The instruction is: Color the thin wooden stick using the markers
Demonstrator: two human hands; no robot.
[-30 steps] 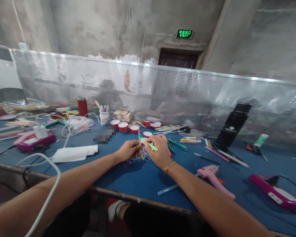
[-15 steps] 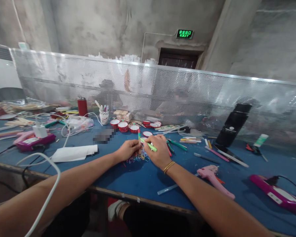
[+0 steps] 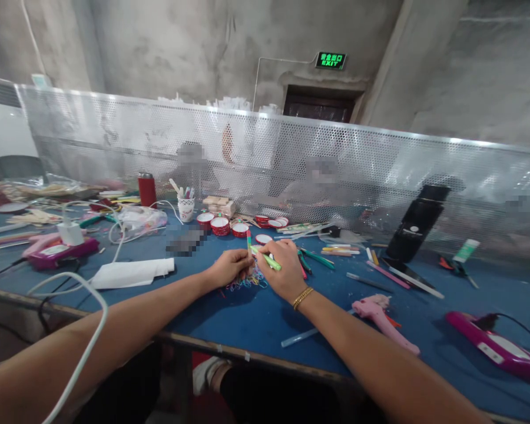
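My left hand [image 3: 230, 268] is closed on a thin upright stick [image 3: 249, 240] with red and green bands at its top. In my right hand [image 3: 286, 268] is a light green marker pen [image 3: 270, 260], gripped like a writing tool. The pen's tip end points left and meets the stick or lies very close to it; my fingers hide the exact contact. Just below both hands, a tangle of colourful threads [image 3: 247, 282] lies on the blue tabletop [image 3: 229, 318]. Behind them stand small red containers with white tops [image 3: 219, 224].
Right of my hands are green-handled pliers [image 3: 318, 259], a pink glue gun [image 3: 382, 318], a clear glue stick [image 3: 299, 337], a black bottle [image 3: 417, 227] and a purple power strip [image 3: 494, 347]. To the left, a white cable [image 3: 90, 347] crosses my forearm near a white paper roll [image 3: 135, 273].
Hardly anything differs: both hands keep their grips on the stick and the marker pen in nearly the same place. The whole view has shifted very slightly.
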